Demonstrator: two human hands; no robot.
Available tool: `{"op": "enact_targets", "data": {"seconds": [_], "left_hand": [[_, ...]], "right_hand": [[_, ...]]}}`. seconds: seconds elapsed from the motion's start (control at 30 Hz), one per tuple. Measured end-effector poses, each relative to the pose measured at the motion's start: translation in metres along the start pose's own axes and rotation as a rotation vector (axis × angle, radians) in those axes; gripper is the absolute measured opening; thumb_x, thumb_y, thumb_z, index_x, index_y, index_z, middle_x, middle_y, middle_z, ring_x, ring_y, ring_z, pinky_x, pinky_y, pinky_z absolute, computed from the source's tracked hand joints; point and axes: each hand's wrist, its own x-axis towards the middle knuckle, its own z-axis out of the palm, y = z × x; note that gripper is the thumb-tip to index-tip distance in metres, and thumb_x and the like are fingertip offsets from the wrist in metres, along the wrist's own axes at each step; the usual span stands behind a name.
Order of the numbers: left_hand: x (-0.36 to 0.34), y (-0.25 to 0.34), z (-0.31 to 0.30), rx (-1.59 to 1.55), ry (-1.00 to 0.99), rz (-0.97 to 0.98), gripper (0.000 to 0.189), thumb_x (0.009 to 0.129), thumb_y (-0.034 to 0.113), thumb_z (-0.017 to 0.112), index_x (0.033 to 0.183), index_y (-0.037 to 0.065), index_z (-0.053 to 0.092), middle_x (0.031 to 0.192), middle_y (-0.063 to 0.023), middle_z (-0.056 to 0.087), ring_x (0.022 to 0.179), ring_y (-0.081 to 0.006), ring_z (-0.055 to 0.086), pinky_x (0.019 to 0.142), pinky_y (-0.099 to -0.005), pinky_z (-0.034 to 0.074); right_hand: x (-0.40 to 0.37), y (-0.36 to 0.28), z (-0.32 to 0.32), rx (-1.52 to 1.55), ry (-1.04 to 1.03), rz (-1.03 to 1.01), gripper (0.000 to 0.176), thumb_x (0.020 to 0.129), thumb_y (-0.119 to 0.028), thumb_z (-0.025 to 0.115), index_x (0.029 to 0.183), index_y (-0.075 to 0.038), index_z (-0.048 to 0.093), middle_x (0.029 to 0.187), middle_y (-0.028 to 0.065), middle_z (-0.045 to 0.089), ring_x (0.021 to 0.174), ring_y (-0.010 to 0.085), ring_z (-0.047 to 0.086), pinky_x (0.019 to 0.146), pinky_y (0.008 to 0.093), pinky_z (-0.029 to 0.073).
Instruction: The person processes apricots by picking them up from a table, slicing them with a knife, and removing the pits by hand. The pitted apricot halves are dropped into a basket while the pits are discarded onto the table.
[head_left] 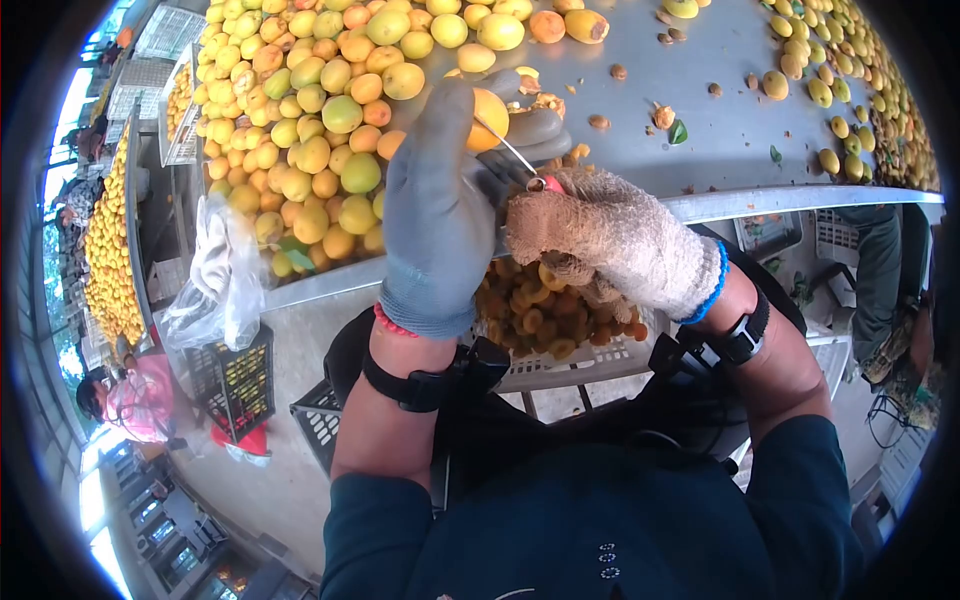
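Dark shirt front (590, 510), nearest; my forearms reach forward from it, black straps (415, 388) at both wrists. Between the forearms, below the hands: a crate (570, 372) of brownish-orange fruit pieces (555, 318).

Left hand (430, 205), grey glove: curled round one orange fruit (488, 120), held between thumb and fingers. Right hand (620, 232), cream knit glove, fingers stained brown: closed on a thin metal tool (515, 155), red showing at its grip end.

Key relation, as I judge it: the fruit lies forward and to the left of my right hand; the tool's long axis slants from the right fist up-left across the fruit's face. Left hand is nearer, already around it. Whether the tip has pierced the skin: cannot tell.

Beyond: steel table (600, 85), whole yellow-orange fruit (300, 120) heaped at left, pits (618, 72) and a green leaf (678, 132) scattered rightward. Farther right, another heap (905, 100).
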Motion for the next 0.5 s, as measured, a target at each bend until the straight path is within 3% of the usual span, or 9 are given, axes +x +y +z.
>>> {"op": "enact_targets", "data": {"seconds": [0.1, 0.17, 0.23, 0.33, 0.37, 0.5], "left_hand": [[-0.001, 0.003, 0.004, -0.105, -0.078, 0.004, 0.048, 0.108, 0.036, 0.037, 0.130, -0.004, 0.051, 0.116, -0.0224, 0.066, 0.103, -0.0329, 0.069, 0.092, -0.0431, 0.056], [-0.003, 0.005, 0.007, -0.153, -0.105, 0.000, 0.049, 0.109, 0.035, 0.032, 0.131, -0.005, 0.050, 0.121, -0.0242, 0.064, 0.107, -0.0372, 0.068, 0.094, -0.0464, 0.055], [-0.006, 0.006, 0.009, -0.159, -0.115, 0.004, 0.049, 0.109, 0.034, 0.028, 0.132, -0.005, 0.048, 0.126, -0.0255, 0.061, 0.110, -0.0413, 0.066, 0.097, -0.0492, 0.054], [-0.009, 0.004, 0.012, -0.055, -0.153, 0.136, 0.055, 0.105, 0.029, 0.033, 0.140, -0.013, 0.041, 0.136, -0.0275, 0.055, 0.115, -0.0396, 0.064, 0.102, -0.0485, 0.052], [-0.009, 0.003, 0.010, 0.122, -0.190, 0.210, 0.053, 0.104, 0.026, 0.034, 0.140, -0.013, 0.040, 0.138, -0.0282, 0.053, 0.117, -0.0404, 0.063, 0.103, -0.0492, 0.051], [-0.008, 0.001, -0.002, 0.665, -0.232, 0.361, 0.050, 0.100, 0.016, 0.038, 0.142, -0.013, 0.037, 0.140, -0.0302, 0.049, 0.124, -0.0432, 0.058, 0.108, -0.0515, 0.047]], "right_hand": [[0.000, -0.017, 0.003, 0.113, -0.068, 0.174, 0.036, 0.102, -0.034, 0.058, 0.123, -0.006, 0.065, 0.098, -0.0004, 0.068, 0.088, 0.0056, 0.061, 0.076, 0.0223, 0.050], [0.000, -0.012, 0.002, 0.167, -0.083, 0.151, 0.036, 0.102, -0.033, 0.059, 0.124, -0.005, 0.064, 0.101, -0.0002, 0.068, 0.090, 0.0054, 0.061, 0.078, 0.0221, 0.050], [-0.003, 0.011, 0.001, 0.272, -0.082, -0.006, 0.037, 0.102, -0.033, 0.059, 0.125, -0.003, 0.064, 0.105, -0.0004, 0.068, 0.093, 0.0051, 0.060, 0.080, 0.0222, 0.050], [-0.002, 0.018, 0.000, 0.327, -0.110, -0.004, 0.039, 0.102, -0.033, 0.059, 0.126, -0.002, 0.062, 0.108, -0.0004, 0.067, 0.094, 0.0047, 0.060, 0.081, 0.0228, 0.050], [-0.004, 0.014, 0.005, 0.478, -0.089, -0.001, 0.041, 0.101, -0.034, 0.061, 0.126, -0.002, 0.062, 0.108, 0.0004, 0.067, 0.095, 0.0053, 0.060, 0.082, 0.0229, 0.050], [-0.003, 0.009, 0.007, 0.351, 0.010, 0.124, 0.035, 0.100, -0.036, 0.062, 0.115, -0.004, 0.066, 0.095, -0.0008, 0.066, 0.086, 0.0060, 0.059, 0.075, 0.0230, 0.050]]}}
